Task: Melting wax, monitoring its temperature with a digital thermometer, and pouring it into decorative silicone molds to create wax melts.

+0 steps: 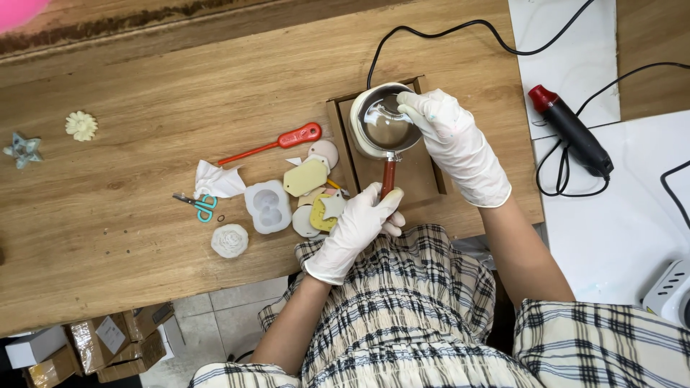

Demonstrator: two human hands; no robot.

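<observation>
A small metal pot (379, 123) with a brown wooden handle (389, 176) stands on a brown heating plate (424, 179) on the wooden table. My left hand (357, 224), in a white glove, grips the end of the handle. My right hand (449, 140), also gloved, reaches over the pot's rim with its fingertips inside the pot. Whether those fingers pinch anything I cannot tell.
Left of the pot lie flat cast shapes (306, 177), a white silicone mould (268, 206), a white flower casting (230, 240), teal scissors (201, 206), crumpled paper (215, 181) and a red-handled tool (277, 144). A black and red heat gun (571, 129) with cable lies right. Cardboard boxes (108, 345) sit on the floor.
</observation>
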